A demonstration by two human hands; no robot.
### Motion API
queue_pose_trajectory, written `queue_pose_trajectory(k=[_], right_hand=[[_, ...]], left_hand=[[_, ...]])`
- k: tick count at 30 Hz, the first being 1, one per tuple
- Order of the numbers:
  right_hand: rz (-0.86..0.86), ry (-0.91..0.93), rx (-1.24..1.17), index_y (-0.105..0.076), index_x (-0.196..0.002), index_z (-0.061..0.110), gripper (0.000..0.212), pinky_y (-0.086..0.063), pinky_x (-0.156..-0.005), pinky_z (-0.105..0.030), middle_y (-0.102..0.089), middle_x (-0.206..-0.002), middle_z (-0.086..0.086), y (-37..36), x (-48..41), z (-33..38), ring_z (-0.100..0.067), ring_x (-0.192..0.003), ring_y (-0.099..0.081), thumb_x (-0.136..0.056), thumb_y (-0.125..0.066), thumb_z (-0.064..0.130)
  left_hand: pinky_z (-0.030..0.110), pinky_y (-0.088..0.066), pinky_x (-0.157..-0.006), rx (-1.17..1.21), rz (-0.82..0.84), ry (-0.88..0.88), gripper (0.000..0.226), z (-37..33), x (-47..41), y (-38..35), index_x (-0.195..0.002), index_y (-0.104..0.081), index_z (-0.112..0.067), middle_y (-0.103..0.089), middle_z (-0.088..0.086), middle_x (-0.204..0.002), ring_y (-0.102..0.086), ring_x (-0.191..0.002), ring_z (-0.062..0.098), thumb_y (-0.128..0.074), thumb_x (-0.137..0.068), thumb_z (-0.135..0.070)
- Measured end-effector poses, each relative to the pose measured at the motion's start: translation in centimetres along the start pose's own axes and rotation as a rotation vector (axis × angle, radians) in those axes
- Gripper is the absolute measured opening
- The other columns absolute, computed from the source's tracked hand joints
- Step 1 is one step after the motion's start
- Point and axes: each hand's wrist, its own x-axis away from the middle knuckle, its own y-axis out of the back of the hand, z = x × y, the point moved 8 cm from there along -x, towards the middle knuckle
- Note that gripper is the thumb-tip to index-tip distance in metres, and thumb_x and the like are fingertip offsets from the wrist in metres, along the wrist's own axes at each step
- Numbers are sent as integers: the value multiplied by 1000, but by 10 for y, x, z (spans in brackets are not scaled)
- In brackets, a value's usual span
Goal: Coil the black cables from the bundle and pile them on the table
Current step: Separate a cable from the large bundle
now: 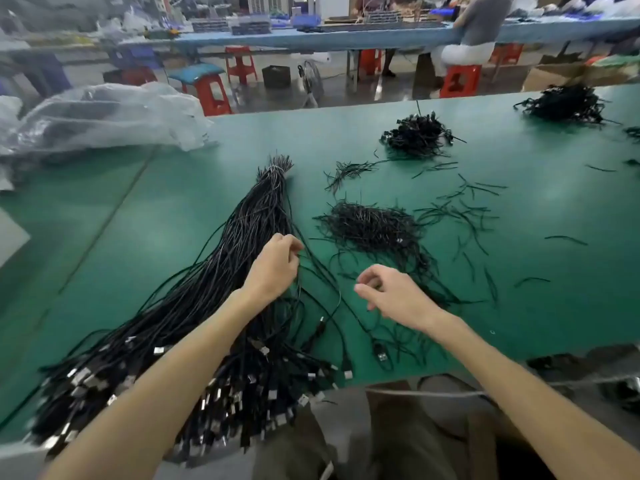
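- Plugs (214, 403) of the bundle (249, 237) fan over the worktop's (121, 230) near edge, with the tied tip pointing away.
- Left hand (275, 266) pinches strands at the bundle's right side.
- Right hand (394, 294) hovers beside it, fingers loosely curled; whether it holds a strand is unclear.
- Coiled pile (417, 135) lies farther back, and a heap of ties (372, 226) sits between.

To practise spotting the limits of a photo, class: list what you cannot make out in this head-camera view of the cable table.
Head view:
Left hand: its own back hides the fingertips, so any grip on the bundle is unclear.
Right hand: blurred; a thin cable between its fingers cannot be ruled out.
Plastic bag: cloudy film and blur hide its contents.
Far pile: too small to count the coils.
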Motion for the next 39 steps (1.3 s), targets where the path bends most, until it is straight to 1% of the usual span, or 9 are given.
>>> queue_pose_trajectory(k=[4,9,13,17,22,27,30,34,39], right_hand=[[-35,0,86,-60,-125,11,31,-49,-93,-32,-63,-117,-1,-14,-42,11,-18,-106,-61,-102,-60,33],[-63,19,114,-58,-125,11,32,-48,-98,-35,-58,-118,-2,-25,-87,20,-18,-107,-58,-102,-59,33],[-91,31,155,-55,-131,8,36,-48,-101,-41,-54,-126,-6,-35,-121,32,-23,-111,-58,-104,-56,32],[-94,9,191,-56,-128,5,38,-49,-98,-44,-54,-128,-11,-49,-153,45,-29,-111,-58,-105,-53,35],[-77,9,360,-59,-110,7,24,-53,-84,-42,-67,-111,-15,-70,-170,48,-35,-102,-65,-104,-56,30],[-37,90,559,-45,-90,13,26,-42,-71,-38,-66,-104,-15,-79,-167,52,-37,-98,-64,-104,-54,33],[63,35,416,-48,-86,11,27,-44,-71,-38,-60,-91,-13,-80,-166,46,-33,-83,-58,-104,-52,30],[81,-5,96,-49,-67,11,31,-39,-59,-31,-57,-69,-8,-67,-155,52,-23,-61,-46,-95,-54,24],[241,108,-122,-56,-62,10,27,-38,-50,-19,-56,-52,4,-72,-112,78,-6,-44,-45,-89,-55,17]], left_hand=[[40,-41,-109,-264,-71,33,38,19,-18,-4,-138,-56,-3,-51,14,-141,-48,-129,30,-51,-101,-6],[45,-8,-129,-585,-93,64,60,42,-22,-36,-160,-16,4,-15,20,-168,-9,-158,32,-29,-111,-29],[45,-10,-129,-611,-141,56,59,45,-23,-41,-159,-21,5,-23,19,-167,-17,-157,30,-29,-110,-28],[43,-13,-129,-596,-165,55,57,45,-22,-40,-158,-26,3,-29,17,-165,-21,-156,27,-37,-109,-25],[40,-12,-129,-551,-172,68,56,45,-23,-36,-157,-30,1,-30,14,-165,-22,-156,24,-39,-108,-25],[40,-11,-129,-547,-196,59,56,45,-22,-35,-156,-32,2,-32,15,-164,-24,-155,25,-42,-105,-20],[39,-10,-129,-555,-205,56,56,45,-20,-36,-157,-31,2,-31,15,-165,-23,-155,26,-43,-104,-15],[38,-3,-130,-542,-204,53,58,46,-21,-36,-159,-24,0,-23,13,-168,-15,-158,23,-38,-106,-17],[38,2,-129,-566,-172,18,67,47,-19,-37,-162,-8,0,-9,12,-171,-4,-159,22,-35,-103,-17]])
